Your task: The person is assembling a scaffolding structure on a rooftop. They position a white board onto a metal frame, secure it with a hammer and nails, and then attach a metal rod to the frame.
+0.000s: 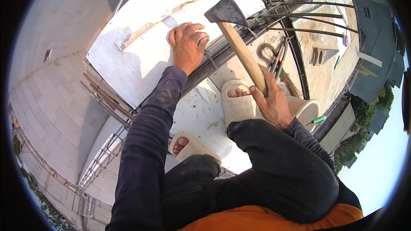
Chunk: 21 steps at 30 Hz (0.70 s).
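My right hand [275, 104] grips the lower end of a hatchet's wooden handle. The hatchet [245, 51] slants up and left, its dark metal head [227, 10] raised over the edge of a white board [128, 72]. On that board, near its right edge, lies my left hand [188, 47] with curled fingers. Its thumb and index finger come together by the edge; whatever they may pinch is too small to make out. Right of the hatchet handle lie pliers with orange-and-black grips [280, 57] and a coil of thin wire [266, 52].
A pale bucket [309, 110] with a green-handled tool [317, 120] stands beside my right wrist. Metal bars [308, 16] jut across the upper right. My slippered feet rest on a panel [201, 107] below. A wood strip [137, 35] lies on the white board. Bars [107, 98] protrude left.
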{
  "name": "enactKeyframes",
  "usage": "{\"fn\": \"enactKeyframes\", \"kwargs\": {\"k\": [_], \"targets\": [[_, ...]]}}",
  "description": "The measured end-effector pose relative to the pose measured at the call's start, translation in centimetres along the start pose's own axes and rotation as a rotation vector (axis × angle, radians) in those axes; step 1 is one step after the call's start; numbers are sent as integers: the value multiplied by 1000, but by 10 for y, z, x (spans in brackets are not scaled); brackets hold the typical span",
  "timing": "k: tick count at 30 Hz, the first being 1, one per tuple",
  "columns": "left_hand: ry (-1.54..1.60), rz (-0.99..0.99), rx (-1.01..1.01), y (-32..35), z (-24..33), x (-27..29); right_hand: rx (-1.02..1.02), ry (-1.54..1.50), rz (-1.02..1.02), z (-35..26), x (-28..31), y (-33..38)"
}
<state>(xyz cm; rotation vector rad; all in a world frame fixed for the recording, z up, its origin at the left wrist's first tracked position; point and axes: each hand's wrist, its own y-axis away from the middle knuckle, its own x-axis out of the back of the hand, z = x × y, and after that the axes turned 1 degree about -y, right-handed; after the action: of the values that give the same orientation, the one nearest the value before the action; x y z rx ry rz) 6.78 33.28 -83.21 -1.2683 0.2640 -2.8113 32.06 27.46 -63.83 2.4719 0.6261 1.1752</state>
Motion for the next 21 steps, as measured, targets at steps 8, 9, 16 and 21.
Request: {"fn": "enactKeyframes", "kwargs": {"k": [8,9,16,21], "targets": [[-3,-24,16,-4,6,5,-93,71,-135,18,4,-5],[0,-28,19,-3,5,7,-101,57,-129,14,7,-4],[-29,-271,-85,24,-20,46,-156,24,-58,21,5,2],[-342,-354,-143,67,-47,70,-134,-29,-18,9,5,0]]}}
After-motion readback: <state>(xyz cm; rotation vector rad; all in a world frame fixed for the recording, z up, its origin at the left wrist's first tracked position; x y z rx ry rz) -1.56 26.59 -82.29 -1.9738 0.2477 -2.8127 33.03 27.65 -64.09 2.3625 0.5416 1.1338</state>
